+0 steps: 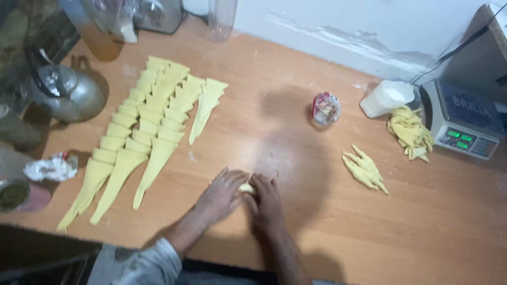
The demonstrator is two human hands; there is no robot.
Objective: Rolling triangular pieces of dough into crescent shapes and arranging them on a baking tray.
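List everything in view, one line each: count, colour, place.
dough triangles: many, yellow, overlapping rows, table left
rolled dough pieces: small pile, yellow, right of the hands
dough scraps: one heap, yellow, beside the scale
scale: one, grey, far right
white bag: one, left of the scale
wrapped packet: one, red and white, table centre
kettle: one, metal, far left
crumpled wrapper: one, white, left edge
table: one, wooden
dough piece: one, yellow, between the hands
left hand: on the dough piece
right hand: on the dough piece
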